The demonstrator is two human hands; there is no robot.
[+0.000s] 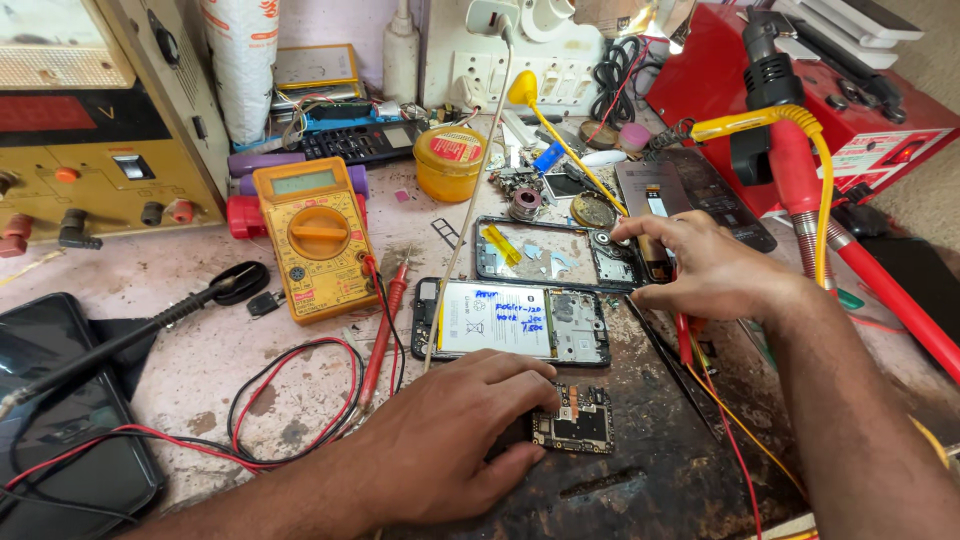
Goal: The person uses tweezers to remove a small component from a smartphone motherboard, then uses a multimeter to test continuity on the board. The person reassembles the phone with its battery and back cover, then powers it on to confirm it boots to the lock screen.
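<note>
Left hand (450,440) closes its grip on a small circuit board (575,420) near the counter's (200,360) front edge, while right hand (705,270) pinches the opened phone frame (540,250) mid-counter, behind the battery-bearing phone body (510,320).

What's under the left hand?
The left hand rests on a small circuit board on the dark mat. The board's left part is covered by the fingers.

A worn, stained workbench (200,370) stands against a pale wall (330,20) in bright light.
</note>
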